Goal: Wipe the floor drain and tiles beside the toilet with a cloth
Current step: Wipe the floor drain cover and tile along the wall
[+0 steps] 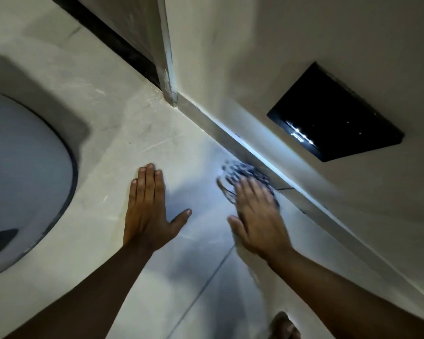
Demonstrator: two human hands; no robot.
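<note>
My left hand (146, 211) lies flat on the pale floor tiles (132, 133), palm down, fingers together and thumb spread, holding nothing. My right hand (257, 216) is motion-blurred, flat and palm down, its fingertips over the near edge of the round floor drain (240, 168) with dark holes beside the wall. A pale blur shows under its palm and wrist; whether that is a cloth cannot be told. The white toilet (22, 179) with a dark rim curves in at the left.
A skirting strip (230, 135) runs along the wall just behind the drain. A black square panel (335, 113) sits on the wall at the right. A door frame post (167, 57) meets the floor at the corner. A foot (283, 326) shows at the bottom edge.
</note>
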